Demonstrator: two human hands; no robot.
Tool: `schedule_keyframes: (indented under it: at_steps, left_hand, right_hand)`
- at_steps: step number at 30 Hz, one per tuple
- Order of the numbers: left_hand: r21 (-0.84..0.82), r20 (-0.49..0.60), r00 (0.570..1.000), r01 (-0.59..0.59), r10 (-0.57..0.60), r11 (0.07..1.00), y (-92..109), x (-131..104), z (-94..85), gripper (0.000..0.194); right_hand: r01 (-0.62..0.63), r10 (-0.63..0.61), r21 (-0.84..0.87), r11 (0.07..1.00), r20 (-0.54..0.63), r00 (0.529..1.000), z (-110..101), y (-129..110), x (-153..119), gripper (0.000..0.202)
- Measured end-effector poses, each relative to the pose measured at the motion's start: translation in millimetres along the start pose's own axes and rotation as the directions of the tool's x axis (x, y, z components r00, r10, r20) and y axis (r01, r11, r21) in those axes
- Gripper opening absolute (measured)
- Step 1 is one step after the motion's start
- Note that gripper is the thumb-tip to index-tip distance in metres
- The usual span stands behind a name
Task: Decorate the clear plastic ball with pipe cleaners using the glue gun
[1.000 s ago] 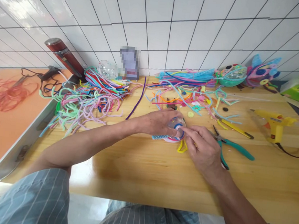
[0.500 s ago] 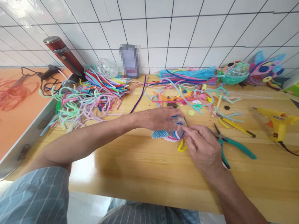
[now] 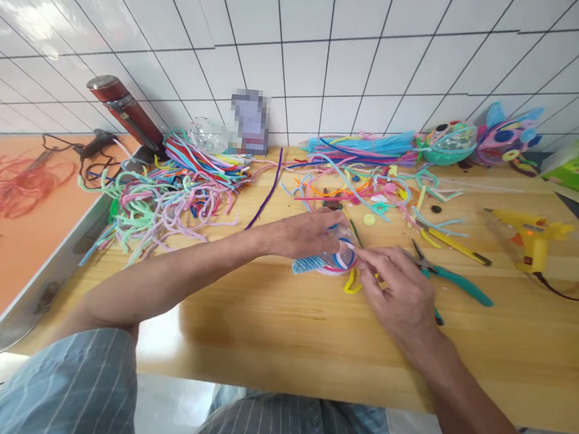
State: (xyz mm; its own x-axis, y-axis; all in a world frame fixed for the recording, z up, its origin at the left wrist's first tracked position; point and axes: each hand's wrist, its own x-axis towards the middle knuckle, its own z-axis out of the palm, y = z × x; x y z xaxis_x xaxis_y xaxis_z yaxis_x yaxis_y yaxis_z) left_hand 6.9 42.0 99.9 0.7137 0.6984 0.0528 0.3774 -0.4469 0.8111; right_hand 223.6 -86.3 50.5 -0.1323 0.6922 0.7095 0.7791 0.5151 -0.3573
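Observation:
A clear plastic ball craft decorated with blue, white and pink pipe cleaners rests on the wooden table. My left hand is closed around its far left side. A light blue ribbed fin sticks out from the ball towards the left. At the ball's right side, my right hand pinches with thumb and forefinger at a white and blue pipe cleaner loop; what lies between the fingertips is too small to make out. A bent yellow pipe cleaner shows just below the ball.
Teal-handled pliers, a yellow utility knife and a yellow glue gun lie to the right. Pipe cleaners are heaped at left, with a red flask behind. Finished ball crafts stand by the tiled wall.
My right fingertips have shifted slightly at the ball's edge, and the loop on it shows more white. My left hand keeps its hold; the view has moved a little.

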Motion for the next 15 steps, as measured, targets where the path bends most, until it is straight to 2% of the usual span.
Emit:
schedule_keyframes:
  at_steps: [1, 3, 15]
  left_hand:
    - [0.001, 0.092, 0.996, -0.012, 0.012, 1.000, 0.5, -1.0, -2.2, 0.023]
    - [0.012, 0.192, 0.981, -0.013, 0.011, 1.000, 1.9, -2.6, -7.3, 0.029]
    - [0.041, 0.209, 0.976, 0.062, -0.069, 0.997, 5.1, -9.9, -8.6, 0.037]
  right_hand:
    - [-0.008, 0.008, 0.003, 1.000, 0.007, 1.000, -0.2, -0.9, 0.1, 0.030]
    - [-0.025, 0.025, 0.016, 1.000, 0.028, 0.999, -0.7, -3.0, 0.7, 0.029]
    - [-0.049, 0.046, 0.036, 0.998, 0.099, 0.994, 0.0, -10.4, 3.4, 0.027]
